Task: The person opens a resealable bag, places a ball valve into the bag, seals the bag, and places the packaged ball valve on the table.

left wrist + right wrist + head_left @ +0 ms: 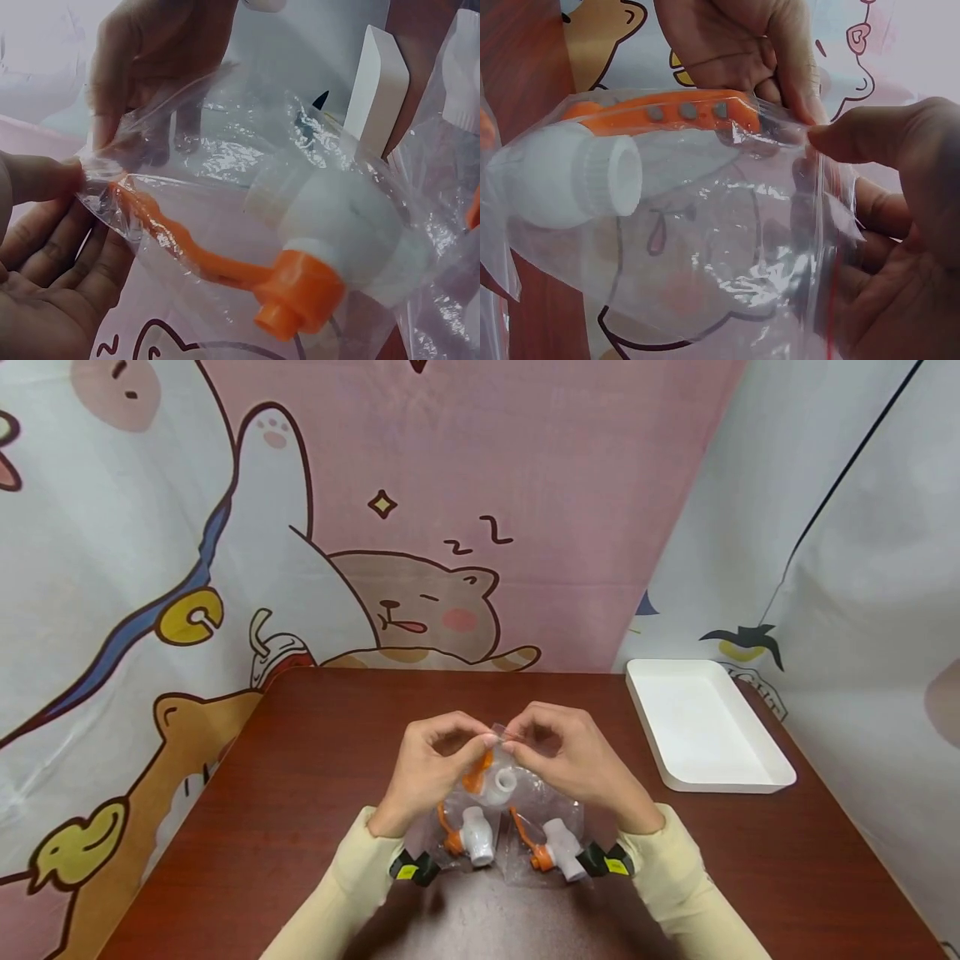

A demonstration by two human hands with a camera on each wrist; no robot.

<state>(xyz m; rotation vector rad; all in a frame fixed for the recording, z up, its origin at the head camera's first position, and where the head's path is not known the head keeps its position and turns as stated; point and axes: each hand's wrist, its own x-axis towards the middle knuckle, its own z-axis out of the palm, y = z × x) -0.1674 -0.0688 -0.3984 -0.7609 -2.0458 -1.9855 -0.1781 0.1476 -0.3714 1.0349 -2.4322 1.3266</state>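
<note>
Between my hands hangs a clear zip bag (727, 270) with a red line along its closure. In it is a white plastic ball valve (337, 217) with an orange lever handle (187, 251). My left hand (431, 768) pinches the bag's top edge between thumb and finger. Close beside it, my right hand (577, 764) pinches the same edge, fingertips almost meeting the left ones. In the right wrist view the closure runs past my right thumb; whether it is unsealed I cannot tell. The valve hangs at the bag's far end, its round white opening (626, 176) showing.
Two more bagged white valves, a left one (477, 837) and a right one (562, 847), lie on the brown table (330, 735) below my hands. A white tray (701, 718) stands at the back right. A cartoon-printed cloth (585, 527) hangs behind the table.
</note>
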